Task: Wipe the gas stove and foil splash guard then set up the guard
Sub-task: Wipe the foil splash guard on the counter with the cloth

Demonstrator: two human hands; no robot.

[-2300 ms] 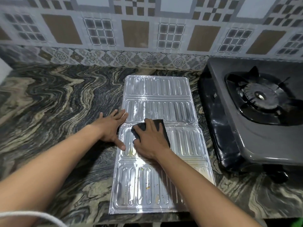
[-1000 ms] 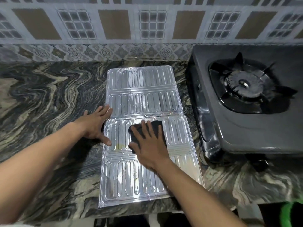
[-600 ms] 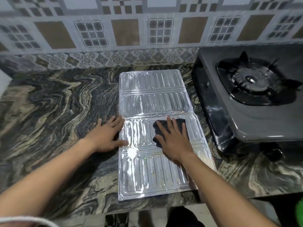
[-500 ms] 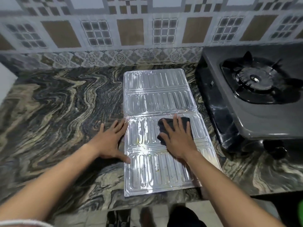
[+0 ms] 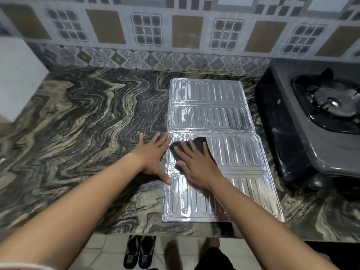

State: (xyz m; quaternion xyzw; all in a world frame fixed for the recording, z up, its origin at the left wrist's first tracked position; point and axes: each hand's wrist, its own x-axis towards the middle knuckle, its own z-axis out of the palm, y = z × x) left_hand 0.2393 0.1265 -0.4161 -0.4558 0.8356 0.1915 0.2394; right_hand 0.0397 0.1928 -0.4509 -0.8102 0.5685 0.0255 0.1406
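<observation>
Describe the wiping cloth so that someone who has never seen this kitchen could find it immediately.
On the marble countertop, left of the grey gas stove, a ribbed foil splash guard lies flat. On its near panel's upper left, the right hand presses a cloth. It is the only black, soft thing on the shiny silver foil.

right hand (image 5: 196, 164) has slid the black cloth (image 5: 199, 140) left across the foil guard (image 5: 239, 152), from the panel's right half to just beside the left hand (image 5: 153, 154).

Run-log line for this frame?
wiping | right hand presses black cloth on foil guard | left hand rests at guard edge | guard flat
</observation>
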